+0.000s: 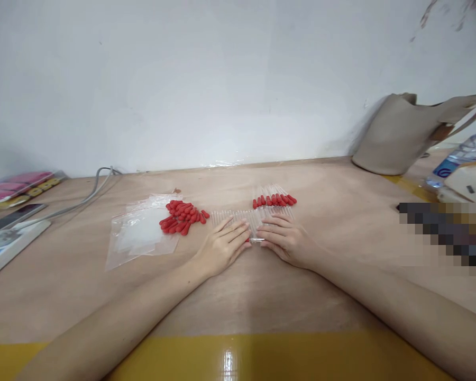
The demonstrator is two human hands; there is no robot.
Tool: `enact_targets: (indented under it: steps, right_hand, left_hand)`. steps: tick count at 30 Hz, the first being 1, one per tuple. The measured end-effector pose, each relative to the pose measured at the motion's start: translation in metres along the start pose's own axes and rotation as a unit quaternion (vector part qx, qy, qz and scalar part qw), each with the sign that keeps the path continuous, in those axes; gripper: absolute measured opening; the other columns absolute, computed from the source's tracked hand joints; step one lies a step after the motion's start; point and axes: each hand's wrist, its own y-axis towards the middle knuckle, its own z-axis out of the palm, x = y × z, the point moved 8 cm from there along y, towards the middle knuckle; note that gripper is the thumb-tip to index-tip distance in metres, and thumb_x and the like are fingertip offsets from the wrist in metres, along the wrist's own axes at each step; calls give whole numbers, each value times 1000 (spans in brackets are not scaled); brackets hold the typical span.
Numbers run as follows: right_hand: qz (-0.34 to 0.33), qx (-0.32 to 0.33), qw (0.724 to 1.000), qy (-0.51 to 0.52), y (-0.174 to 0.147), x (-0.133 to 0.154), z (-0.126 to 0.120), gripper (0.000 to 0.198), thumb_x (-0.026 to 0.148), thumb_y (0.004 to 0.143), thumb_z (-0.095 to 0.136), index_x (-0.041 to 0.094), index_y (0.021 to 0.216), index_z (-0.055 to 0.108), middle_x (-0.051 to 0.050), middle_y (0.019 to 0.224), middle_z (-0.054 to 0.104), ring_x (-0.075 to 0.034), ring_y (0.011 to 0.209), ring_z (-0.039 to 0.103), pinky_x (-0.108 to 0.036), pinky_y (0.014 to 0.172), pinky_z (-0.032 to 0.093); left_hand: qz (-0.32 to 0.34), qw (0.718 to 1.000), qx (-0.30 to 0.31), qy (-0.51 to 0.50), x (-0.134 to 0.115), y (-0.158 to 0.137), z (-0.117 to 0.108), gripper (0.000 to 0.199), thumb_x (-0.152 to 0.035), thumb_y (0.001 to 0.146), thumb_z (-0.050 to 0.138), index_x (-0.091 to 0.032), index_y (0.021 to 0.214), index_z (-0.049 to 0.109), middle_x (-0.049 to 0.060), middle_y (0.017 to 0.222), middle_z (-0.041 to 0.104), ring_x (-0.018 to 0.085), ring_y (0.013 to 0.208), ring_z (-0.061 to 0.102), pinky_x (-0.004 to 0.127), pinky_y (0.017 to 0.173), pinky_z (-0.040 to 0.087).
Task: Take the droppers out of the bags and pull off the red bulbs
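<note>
My left hand [221,247] is closed, its fingertips around a red rubber bulb [247,240] that is mostly hidden. Opposite it, my right hand [290,244] pinches a clear glass dropper tube [257,240], which lies level between both hands. Just behind the fingers is a row of clear glass tubes [254,218], partly covered by both hands. Beyond that row lie several droppers with red bulbs [275,200], side by side, their tubes pointing toward the wall. A pile of loose red rubber bulbs [182,214] sits left of my left hand.
Clear plastic zip bags [138,233] lie under and beside the bulb pile. At the left are a phone [19,216], a white power strip [19,246] with a grey cable [79,203], and pink packets [24,182]. A beige bag [396,135] and a plastic bottle [460,159] stand at the right.
</note>
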Motion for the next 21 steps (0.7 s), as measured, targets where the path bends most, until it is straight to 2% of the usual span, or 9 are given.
enact_targets:
  steps: [5, 13, 17, 21]
  right_hand:
    - [13, 20, 1000, -1, 0, 3, 3, 26, 30, 84, 53, 17, 105, 61, -5, 104, 66, -20, 104, 56, -42, 97, 40]
    - [-11, 40, 999, 19, -1, 8, 10, 27, 22, 87, 47, 12, 111, 58, -7, 113, 62, -18, 114, 50, -36, 102, 40]
    - [-14, 24, 999, 23, 0, 10, 7, 28, 26, 87, 49, 11, 108, 58, -8, 111, 63, -19, 113, 52, -38, 101, 41]
    - [-18, 28, 999, 31, 2, 11, 7, 24, 21, 88, 47, 11, 106, 59, -9, 109, 63, -18, 110, 54, -36, 100, 43]
  left_hand:
    - [23, 999, -21, -8, -5, -1, -3, 22, -19, 85, 52, -13, 106, 57, 8, 105, 66, 18, 104, 59, 41, 99, 42]
    - [44, 998, -37, 8, -11, 2, -7, 26, -23, 84, 55, -13, 108, 55, 7, 105, 66, 18, 106, 58, 43, 99, 42]
    - [54, 997, -48, 14, -12, 2, -8, 26, -19, 83, 57, -12, 107, 56, 8, 103, 66, 18, 103, 59, 43, 98, 43]
    - [56, 997, -46, 9, -13, 1, -8, 23, -19, 82, 57, -11, 104, 57, 8, 102, 67, 18, 103, 59, 43, 99, 42]
